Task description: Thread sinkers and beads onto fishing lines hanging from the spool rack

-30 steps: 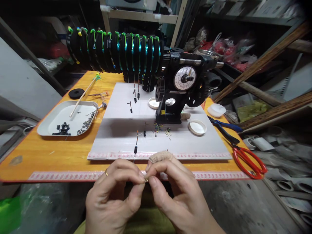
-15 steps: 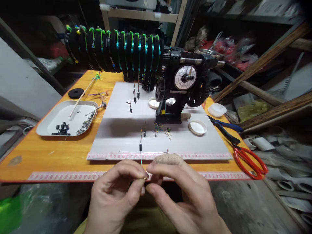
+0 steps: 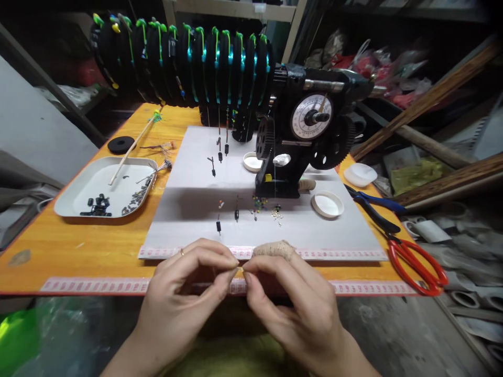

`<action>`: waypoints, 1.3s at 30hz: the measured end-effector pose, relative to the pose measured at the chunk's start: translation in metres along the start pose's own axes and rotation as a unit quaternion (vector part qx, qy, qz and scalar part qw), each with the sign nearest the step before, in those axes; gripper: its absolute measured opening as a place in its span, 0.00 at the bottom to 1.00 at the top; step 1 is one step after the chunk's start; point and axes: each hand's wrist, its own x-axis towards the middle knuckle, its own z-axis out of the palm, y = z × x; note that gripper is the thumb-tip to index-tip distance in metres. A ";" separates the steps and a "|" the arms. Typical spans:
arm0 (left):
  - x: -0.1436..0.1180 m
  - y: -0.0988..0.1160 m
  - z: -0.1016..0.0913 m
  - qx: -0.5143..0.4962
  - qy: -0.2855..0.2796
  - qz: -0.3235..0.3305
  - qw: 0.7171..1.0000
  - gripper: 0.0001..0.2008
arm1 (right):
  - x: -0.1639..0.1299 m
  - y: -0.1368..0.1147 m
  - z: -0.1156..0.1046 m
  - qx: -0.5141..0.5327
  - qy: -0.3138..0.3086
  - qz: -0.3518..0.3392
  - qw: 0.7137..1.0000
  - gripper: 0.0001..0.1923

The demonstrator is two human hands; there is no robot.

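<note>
- Gold fitting (image 3: 239,269): a tiny metallic piece, pinched between the fingertips of both hands at the near edge of the orange table (image 3: 78,246); its exact shape is too small to tell.
- Black winding machine (image 3: 302,136): stands beyond the hands and slightly to their right, with a white dial facing the person and a row of black spools (image 3: 184,68) running off to the left.
- Grey mat (image 3: 188,199): lies directly beyond the hands, with small black sleeves and loose beads scattered on it.
- White tray (image 3: 70,196): sits well apart, beyond the left hand, holding small dark parts and a wooden stick.
- Red scissors (image 3: 416,262): lie to the right of the right hand, with blue pliers (image 3: 373,204) just beyond them.
- Left hand (image 3: 184,298): thumb and forefinger closed on the fitting; a ring is worn on one finger.
- Right hand (image 3: 291,303): thumb and forefinger closed on the same fitting; the forefinger carries a beige wrap.
</note>
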 end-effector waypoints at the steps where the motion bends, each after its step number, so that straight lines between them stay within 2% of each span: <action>1: 0.002 -0.001 -0.002 0.040 -0.008 0.026 0.999 0.12 | 0.001 0.002 0.001 -0.017 0.001 -0.002 1.000 0.07; 4: 0.008 -0.006 -0.006 0.148 -0.038 0.124 0.980 0.14 | 0.004 0.007 0.005 -0.057 0.012 -0.016 0.998 0.05; 6: 0.009 -0.012 -0.008 0.197 -0.054 0.165 0.965 0.14 | 0.006 0.009 0.007 -0.073 0.011 -0.022 0.997 0.05; 10: 0.004 -0.021 -0.009 0.278 -0.071 0.189 0.939 0.17 | 0.007 0.011 0.009 -0.102 0.010 -0.027 0.994 0.06; 14: 0.006 -0.019 -0.009 0.281 -0.073 0.217 0.932 0.15 | 0.007 0.012 0.008 -0.107 0.009 -0.018 0.994 0.05; 17: 0.012 -0.013 -0.007 0.259 -0.084 0.200 0.941 0.14 | 0.008 0.012 0.006 -0.097 0.015 -0.019 0.995 0.05; 21: 0.016 -0.008 -0.004 0.236 -0.055 0.166 0.956 0.14 | 0.009 0.013 0.004 -0.068 0.008 -0.005 0.998 0.05; 26: 0.013 -0.012 -0.003 0.303 -0.022 0.197 0.932 0.23 | 0.011 0.012 0.002 -0.040 0.000 0.008 0.999 0.05; 32: 0.014 -0.008 -0.009 0.340 -0.047 0.226 0.912 0.11 | 0.012 0.012 0.001 -0.059 0.006 0.002 0.998 0.05; 39: 0.022 -0.005 -0.014 0.321 -0.065 0.142 0.934 0.09 | 0.010 0.012 0.008 -0.157 0.006 -0.001 0.988 0.04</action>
